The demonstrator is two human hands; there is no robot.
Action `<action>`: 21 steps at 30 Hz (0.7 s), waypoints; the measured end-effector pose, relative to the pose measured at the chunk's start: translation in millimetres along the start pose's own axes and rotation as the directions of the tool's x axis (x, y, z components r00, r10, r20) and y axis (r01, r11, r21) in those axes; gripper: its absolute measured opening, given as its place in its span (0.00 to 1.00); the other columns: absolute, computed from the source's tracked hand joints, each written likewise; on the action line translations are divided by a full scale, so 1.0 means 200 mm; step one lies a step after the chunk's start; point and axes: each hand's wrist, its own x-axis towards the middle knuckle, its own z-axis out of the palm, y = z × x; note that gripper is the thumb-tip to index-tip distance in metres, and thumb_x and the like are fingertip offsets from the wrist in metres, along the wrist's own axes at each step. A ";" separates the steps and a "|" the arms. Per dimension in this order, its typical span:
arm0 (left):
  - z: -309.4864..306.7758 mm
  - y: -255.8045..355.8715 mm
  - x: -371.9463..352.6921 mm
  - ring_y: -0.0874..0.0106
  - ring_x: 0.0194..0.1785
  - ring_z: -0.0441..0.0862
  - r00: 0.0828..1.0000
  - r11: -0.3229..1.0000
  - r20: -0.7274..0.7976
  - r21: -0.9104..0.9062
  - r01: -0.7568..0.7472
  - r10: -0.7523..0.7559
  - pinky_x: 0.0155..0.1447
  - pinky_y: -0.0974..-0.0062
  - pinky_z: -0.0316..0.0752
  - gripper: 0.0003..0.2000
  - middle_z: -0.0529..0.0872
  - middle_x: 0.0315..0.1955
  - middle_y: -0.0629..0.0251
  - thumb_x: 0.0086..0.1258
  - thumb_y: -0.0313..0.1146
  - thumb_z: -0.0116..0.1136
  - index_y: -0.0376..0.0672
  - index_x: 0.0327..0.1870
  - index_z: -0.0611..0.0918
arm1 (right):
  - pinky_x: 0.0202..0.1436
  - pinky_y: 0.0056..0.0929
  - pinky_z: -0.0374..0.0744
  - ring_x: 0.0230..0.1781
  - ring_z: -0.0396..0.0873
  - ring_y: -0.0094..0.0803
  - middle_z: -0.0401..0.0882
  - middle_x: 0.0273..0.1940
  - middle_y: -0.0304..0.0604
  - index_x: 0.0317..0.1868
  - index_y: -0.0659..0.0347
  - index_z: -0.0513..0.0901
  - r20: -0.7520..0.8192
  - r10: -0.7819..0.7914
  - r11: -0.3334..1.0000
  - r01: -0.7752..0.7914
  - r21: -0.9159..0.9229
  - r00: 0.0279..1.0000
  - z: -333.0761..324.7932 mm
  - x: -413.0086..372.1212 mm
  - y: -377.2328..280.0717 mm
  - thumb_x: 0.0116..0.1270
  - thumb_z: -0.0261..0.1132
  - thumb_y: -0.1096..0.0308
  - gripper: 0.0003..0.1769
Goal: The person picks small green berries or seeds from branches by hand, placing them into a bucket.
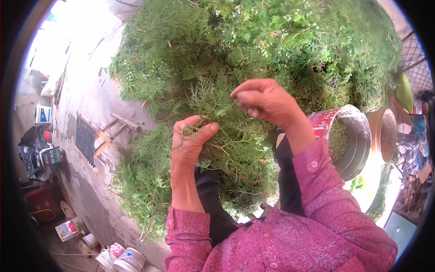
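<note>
Between the thumb and fingers of my left hand (194,136) is a leafy evergreen sprig (222,148), its thin stem trailing to the right. My right hand (269,102) is raised just to the right of it, fingers curled inward. A small pale bit shows at those fingertips, but I cannot tell what it is. Both hands are over a big heap of cut evergreen branches (181,41) dotted with pale green cones. Beside my right forearm stands a red and white bucket (321,123), tilted in this view, with many small green cones (337,140) inside.
A second, tan bucket (386,133) stands behind the first. On the concrete floor to the left lies a wooden folding stool (106,138). White tubs (129,260) sit at the lower left, below a dark bag (34,152). Wire mesh (417,75) borders the right side.
</note>
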 end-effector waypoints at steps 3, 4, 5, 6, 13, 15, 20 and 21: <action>-0.01 0.00 -0.01 0.66 0.41 0.82 1.000 0.997 0.022 0.068 -0.021 0.020 0.45 0.71 0.80 0.21 0.81 0.39 0.57 0.48 0.17 0.68 0.44 0.41 0.71 | 0.19 0.16 0.67 0.17 0.68 0.14 0.78 0.24 0.35 0.43 0.64 0.81 0.001 0.055 0.956 -0.053 -0.290 0.998 0.04 -0.02 0.01 0.54 0.67 0.67 0.16; -0.01 -0.02 -0.01 0.66 0.41 0.82 0.997 0.997 0.072 0.068 -0.046 0.041 0.45 0.71 0.80 0.21 0.81 0.38 0.57 0.49 0.17 0.68 0.43 0.41 0.71 | 0.19 0.16 0.66 0.17 0.68 0.14 0.77 0.23 0.34 0.42 0.65 0.81 0.014 0.087 0.927 -0.075 -0.368 0.996 0.04 -0.02 0.00 0.54 0.67 0.67 0.16; -0.02 -0.02 0.00 0.67 0.41 0.82 0.990 0.995 0.122 0.068 -0.075 0.066 0.46 0.71 0.80 0.21 0.81 0.38 0.57 0.49 0.16 0.67 0.43 0.40 0.71 | 0.20 0.16 0.66 0.18 0.67 0.14 0.77 0.23 0.33 0.41 0.65 0.82 0.028 0.117 0.892 -0.092 -0.443 0.993 0.04 -0.02 0.00 0.53 0.67 0.67 0.15; -0.01 -0.03 0.00 0.67 0.41 0.82 0.990 0.995 0.125 0.064 -0.076 0.068 0.46 0.71 0.80 0.21 0.81 0.38 0.57 0.49 0.16 0.67 0.43 0.40 0.71 | 0.20 0.16 0.66 0.18 0.67 0.14 0.77 0.23 0.33 0.41 0.65 0.82 0.026 0.115 0.890 -0.091 -0.447 0.993 0.03 -0.02 0.00 0.53 0.67 0.67 0.15; 0.00 -0.01 -0.02 0.68 0.41 0.82 0.991 0.992 0.116 0.093 -0.080 0.069 0.46 0.74 0.80 0.21 0.80 0.39 0.57 0.50 0.16 0.66 0.41 0.41 0.70 | 0.21 0.16 0.66 0.18 0.68 0.15 0.76 0.22 0.33 0.39 0.65 0.82 0.066 0.123 0.838 -0.067 -0.542 0.990 0.00 0.00 0.03 0.52 0.67 0.66 0.15; 0.00 -0.01 -0.01 0.68 0.41 0.82 0.994 0.989 0.087 0.130 -0.075 0.064 0.46 0.74 0.80 0.21 0.80 0.39 0.57 0.50 0.16 0.66 0.41 0.41 0.70 | 0.21 0.16 0.66 0.19 0.68 0.15 0.76 0.22 0.33 0.39 0.65 0.82 0.068 0.053 0.832 -0.007 -0.555 0.996 0.00 0.01 0.03 0.52 0.67 0.66 0.15; -0.01 0.00 0.00 0.68 0.40 0.82 0.994 0.996 0.099 0.068 -0.054 0.047 0.45 0.74 0.81 0.20 0.80 0.39 0.56 0.50 0.16 0.66 0.41 0.40 0.69 | 0.21 0.15 0.68 0.19 0.69 0.16 0.76 0.23 0.33 0.39 0.63 0.81 -0.061 0.041 0.901 -0.063 -0.430 0.997 0.05 -0.02 0.01 0.53 0.67 0.67 0.13; -0.01 0.01 0.00 0.68 0.40 0.82 0.994 0.996 0.099 0.068 -0.053 0.046 0.45 0.74 0.81 0.20 0.80 0.39 0.56 0.50 0.16 0.66 0.41 0.40 0.69 | 0.21 0.15 0.68 0.19 0.69 0.16 0.76 0.23 0.33 0.39 0.63 0.81 -0.061 0.041 0.901 -0.064 -0.429 0.997 0.04 -0.02 0.01 0.53 0.67 0.67 0.13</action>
